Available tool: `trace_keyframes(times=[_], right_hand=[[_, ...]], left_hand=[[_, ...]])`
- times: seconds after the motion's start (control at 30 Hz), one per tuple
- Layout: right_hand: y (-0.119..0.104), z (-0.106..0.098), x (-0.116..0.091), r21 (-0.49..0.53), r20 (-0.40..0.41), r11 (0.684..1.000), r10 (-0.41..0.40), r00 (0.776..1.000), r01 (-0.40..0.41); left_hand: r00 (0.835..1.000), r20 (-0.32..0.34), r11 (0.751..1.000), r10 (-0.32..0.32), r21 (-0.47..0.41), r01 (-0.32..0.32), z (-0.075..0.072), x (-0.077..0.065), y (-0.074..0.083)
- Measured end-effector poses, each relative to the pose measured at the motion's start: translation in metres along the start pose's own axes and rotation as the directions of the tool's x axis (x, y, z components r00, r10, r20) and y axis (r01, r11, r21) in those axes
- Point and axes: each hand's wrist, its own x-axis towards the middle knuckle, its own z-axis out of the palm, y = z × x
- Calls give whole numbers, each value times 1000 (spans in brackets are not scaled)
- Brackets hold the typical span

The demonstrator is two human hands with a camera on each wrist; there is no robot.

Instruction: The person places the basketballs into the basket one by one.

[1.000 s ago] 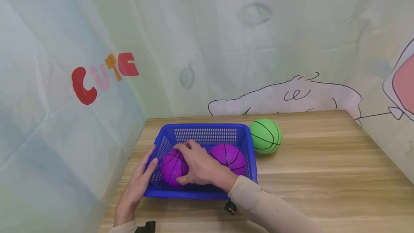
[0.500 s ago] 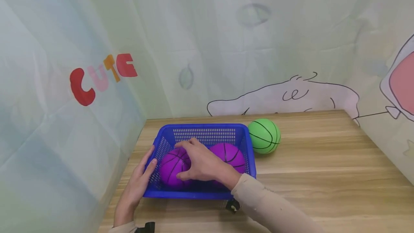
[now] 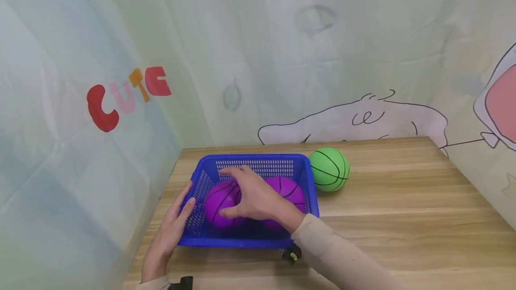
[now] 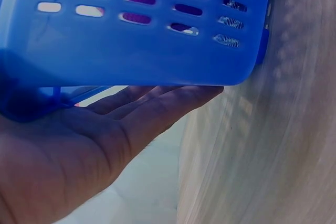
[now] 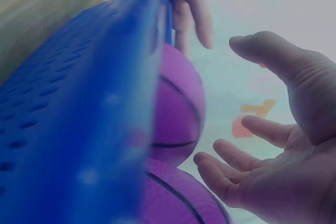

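A blue plastic basket (image 3: 242, 241) with slotted walls sits on the table, holding two purple balls with black basketball lines. My left hand (image 3: 170, 227) holds its left side, thumb over the rim; in the left wrist view the fingers (image 4: 157, 106) lie straight along the outside wall. Above the basket is my right hand (image 3: 257, 198), fingers spread and grasping nothing. It partly hides the left purple ball (image 3: 219, 204) and the right purple ball (image 3: 287, 191) in the head view. The right wrist view has the fingers apart from both balls, which touch or nearly touch.
Against or just beside the basket's back right corner stands a green ball (image 3: 329, 169). The wooden table (image 3: 403, 209) extends to the right. Printed cloth walls (image 3: 225, 57) rise behind and to the left. A small black object (image 3: 292, 253) shows below the basket's front right corner.
My right hand has risen slightly off the left purple ball and shifted right, its fingers spreading. That ball has rolled a little to the right. My left hand stays at the basket's rim.
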Motion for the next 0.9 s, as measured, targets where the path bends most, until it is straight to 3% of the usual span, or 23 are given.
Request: trace_keyframes(times=[0.53, 0.9], right_hand=[[-1, -18, -4, 71, -27, 997, 18, 999, -16], [-8, -44, -17, 182, -84, 983, 36, 996, -21]], left_hand=[[1000, -3, 1000, 6, -6, -6, 1, 0, 3], [1000, 0, 999, 20, -32, -20, 0, -1, 2]])
